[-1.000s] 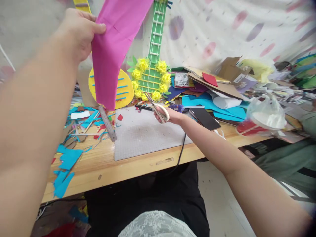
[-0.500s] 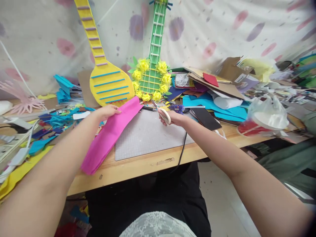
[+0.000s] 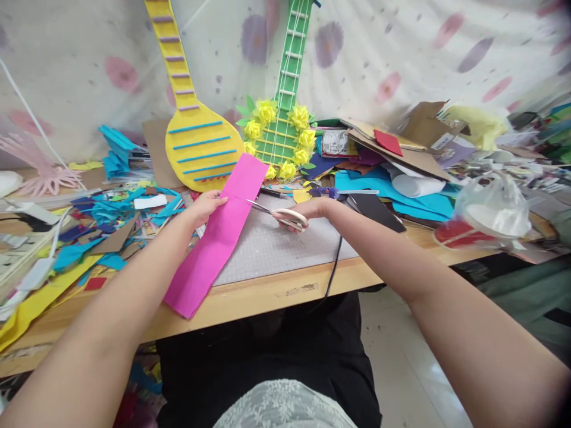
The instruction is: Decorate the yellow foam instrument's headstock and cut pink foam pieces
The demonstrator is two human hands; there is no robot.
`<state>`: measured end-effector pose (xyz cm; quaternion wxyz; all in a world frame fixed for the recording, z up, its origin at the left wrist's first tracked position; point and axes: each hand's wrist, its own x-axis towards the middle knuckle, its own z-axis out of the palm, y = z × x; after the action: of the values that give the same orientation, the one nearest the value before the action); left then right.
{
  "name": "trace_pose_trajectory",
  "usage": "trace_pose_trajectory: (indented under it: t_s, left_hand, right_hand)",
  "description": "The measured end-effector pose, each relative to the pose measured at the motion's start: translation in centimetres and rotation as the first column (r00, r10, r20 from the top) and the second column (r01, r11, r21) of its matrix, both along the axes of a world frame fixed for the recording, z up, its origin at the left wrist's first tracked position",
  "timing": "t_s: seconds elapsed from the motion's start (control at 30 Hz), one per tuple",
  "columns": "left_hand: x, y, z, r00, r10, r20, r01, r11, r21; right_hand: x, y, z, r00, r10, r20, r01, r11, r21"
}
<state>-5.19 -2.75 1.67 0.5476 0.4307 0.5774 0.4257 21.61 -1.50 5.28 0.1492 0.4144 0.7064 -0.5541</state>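
A long strip of bright pink paper [image 3: 214, 244], maybe crepe paper, slants across the table's front left. My left hand [image 3: 209, 205] pinches its left edge, with the lower end reaching the table's front edge. In my right hand [image 3: 297, 219] is a pair of scissors [image 3: 292, 217] with cream handles. Their blades point left and their tips meet the right edge of the pink paper, where a thin line runs across it level with my left fingers. Under the scissors lies a grey cutting mat [image 3: 267, 249].
Behind stand a yellow craft lute [image 3: 205, 142] and a green one [image 3: 285, 89] with yellow paper flowers. Paper scraps [image 3: 116, 220] crowd the left. At right are a black phone [image 3: 377, 211], blue sheets [image 3: 419, 205] and a red-and-white tub [image 3: 464, 232] in a plastic bag.
The pink paper has turned its broad face toward me. The scissors have swung from pointing up and away to pointing left, and their tips have come to the paper's edge.
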Motion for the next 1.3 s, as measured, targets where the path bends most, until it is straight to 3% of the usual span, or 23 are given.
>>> trace_pose_trajectory:
  t_s: [0.37,1.3]
  left_hand:
    - [0.9,-0.5,-0.1,0.993,-0.027,0.114,0.031,0.999,-0.036]
    - [1.1,-0.4,-0.2,0.991,-0.022,0.131,0.031,0.998,-0.06]
  right_hand:
    - [-0.6,1.1,-0.4,0.997,0.074,-0.03,-0.073,0.997,0.026]
    - [-0.4,1.8,-0.8,0.996,0.074,-0.044,-0.072,0.996,0.051]
